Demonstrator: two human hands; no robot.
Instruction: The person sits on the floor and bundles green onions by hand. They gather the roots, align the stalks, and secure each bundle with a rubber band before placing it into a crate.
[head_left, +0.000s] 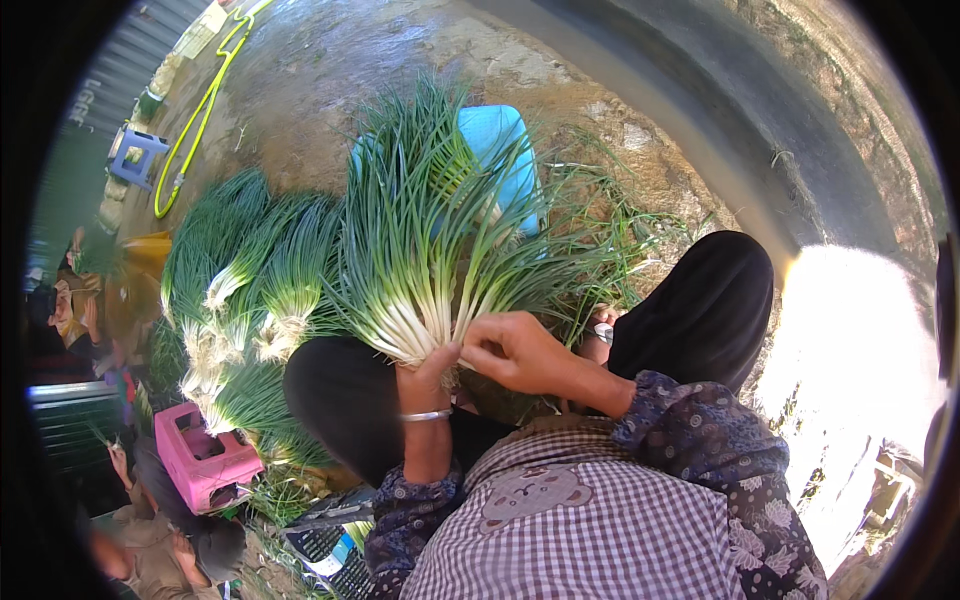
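A large fanned bunch of spring onions (420, 300) is gripped low, by its white root end, in my left hand (426, 375). Its green leaves spread up and away from me, over a blue plastic stool (499, 142). My right hand (517, 352) is against the right side of the bunch, thumb and forefinger pinched on the white end of a stalk. The fingers partly hide the roots. More spring onions (480, 184) rest on the blue stool behind the bunch.
Bundles of spring onions (247, 277) lie on the ground at left, roots towards me. Near them are a pink stool (206, 457) and a black crate (330, 547). Loose leaves (615, 225) litter the right. A yellow hose (202, 112) runs behind. Other people (161, 540) sit at left.
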